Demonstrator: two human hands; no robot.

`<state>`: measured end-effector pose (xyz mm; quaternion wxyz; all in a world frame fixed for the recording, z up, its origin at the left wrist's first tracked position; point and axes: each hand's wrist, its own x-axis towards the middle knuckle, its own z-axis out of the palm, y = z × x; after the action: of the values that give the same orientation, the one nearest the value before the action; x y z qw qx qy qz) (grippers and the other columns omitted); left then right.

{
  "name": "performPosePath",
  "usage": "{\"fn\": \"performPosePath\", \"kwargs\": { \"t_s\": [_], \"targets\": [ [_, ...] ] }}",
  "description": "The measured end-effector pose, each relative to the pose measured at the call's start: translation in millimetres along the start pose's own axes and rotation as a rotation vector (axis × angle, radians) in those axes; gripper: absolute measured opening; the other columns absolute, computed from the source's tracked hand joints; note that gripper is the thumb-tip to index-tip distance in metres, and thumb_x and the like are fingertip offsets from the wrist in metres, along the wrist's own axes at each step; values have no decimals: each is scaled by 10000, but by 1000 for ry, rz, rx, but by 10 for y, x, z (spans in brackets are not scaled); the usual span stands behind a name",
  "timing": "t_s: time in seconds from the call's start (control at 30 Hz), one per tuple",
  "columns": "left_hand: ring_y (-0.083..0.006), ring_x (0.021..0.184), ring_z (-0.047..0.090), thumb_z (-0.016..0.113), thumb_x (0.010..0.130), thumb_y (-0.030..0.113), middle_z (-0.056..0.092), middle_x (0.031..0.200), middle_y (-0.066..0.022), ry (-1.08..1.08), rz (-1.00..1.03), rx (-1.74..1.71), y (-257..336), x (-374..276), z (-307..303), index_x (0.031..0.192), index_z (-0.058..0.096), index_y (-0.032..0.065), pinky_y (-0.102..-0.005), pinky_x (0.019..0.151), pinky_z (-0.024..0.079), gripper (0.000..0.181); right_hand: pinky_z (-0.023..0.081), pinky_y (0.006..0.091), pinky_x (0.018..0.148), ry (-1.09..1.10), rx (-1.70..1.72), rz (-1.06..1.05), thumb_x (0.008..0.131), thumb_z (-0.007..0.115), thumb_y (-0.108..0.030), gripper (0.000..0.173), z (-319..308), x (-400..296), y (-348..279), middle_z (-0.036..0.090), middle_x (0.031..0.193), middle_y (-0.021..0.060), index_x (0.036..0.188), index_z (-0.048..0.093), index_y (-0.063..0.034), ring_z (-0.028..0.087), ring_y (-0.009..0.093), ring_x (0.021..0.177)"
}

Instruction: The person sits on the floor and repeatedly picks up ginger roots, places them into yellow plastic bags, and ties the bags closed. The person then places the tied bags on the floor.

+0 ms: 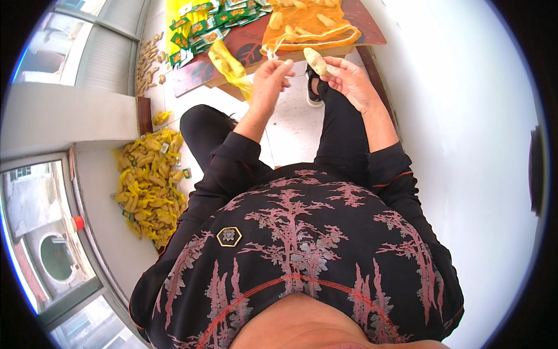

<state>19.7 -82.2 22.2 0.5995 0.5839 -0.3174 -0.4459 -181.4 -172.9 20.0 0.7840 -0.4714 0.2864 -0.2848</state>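
Note:
My right hand [351, 83] holds a knobbly piece of ginger root [315, 61] by its lower end, in front of the table edge. To its left is my left hand [271, 80], its fingers curled and the thumb near the fingertips; whether anything small is pinched there I cannot tell. A yellow mesh bag [228, 61] with ginger in it hangs over the table's edge beside my left wrist. Just beyond the hands, an orange mesh sack [305, 28] lies on the table with ginger pieces on or in it. A white drawstring [271, 53] trails from it.
The low dark-red table [196, 76] carries many green-labelled tags [209, 28] on yellow mesh bags [173, 13]. Filled yellow mesh bags [150, 187] are heaped on the left, near loose ginger [148, 61] on the floor. A white wall [457, 131] stands close on the right.

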Motion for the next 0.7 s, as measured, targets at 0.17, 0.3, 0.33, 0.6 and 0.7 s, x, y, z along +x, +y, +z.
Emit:
{"fn": "performPosePath", "kwargs": {
  "t_s": [0.17,0.3,0.33,0.6,0.7],
  "targets": [
    [-69,597,561,615,902,275,626,730,-7,-125,-155,-236,85,-20,31,934,623,50,-194,569,437,228,455,241,866,-137,-405,-155,899,617,-147,317,121,62,58,632,1038,36,1177,573,0,588,95,932],
    [-71,600,570,612,904,262,628,728,-10,-158,-141,-160,-87,-23,-92,912,615,56,-197,577,447,206,492,270,784,67,-418,-280,839,682,-183,331,201,44,114,655,1032,80,1100,608,7,624,129,879],
    [-72,599,571,613,904,255,628,728,-12,-142,-137,-155,-115,-57,-124,903,613,57,-198,576,448,198,495,276,781,202,-556,-326,829,690,-188,340,246,5,97,654,1032,87,1094,609,8,631,144,874],
    [-77,595,571,642,889,165,625,741,-32,-216,-35,4,-325,-693,-387,958,583,0,-205,549,466,188,501,284,750,269,-803,-402,828,691,-196,325,664,-461,283,639,938,97,1069,611,7,637,166,864],
    [-82,639,574,620,912,193,622,773,-24,-242,-35,48,-397,-863,-451,1018,588,1,-207,588,463,222,482,249,756,-27,-642,-56,900,619,-218,294,698,-478,622,628,970,47,1094,605,3,597,112,894]
  ]
}}
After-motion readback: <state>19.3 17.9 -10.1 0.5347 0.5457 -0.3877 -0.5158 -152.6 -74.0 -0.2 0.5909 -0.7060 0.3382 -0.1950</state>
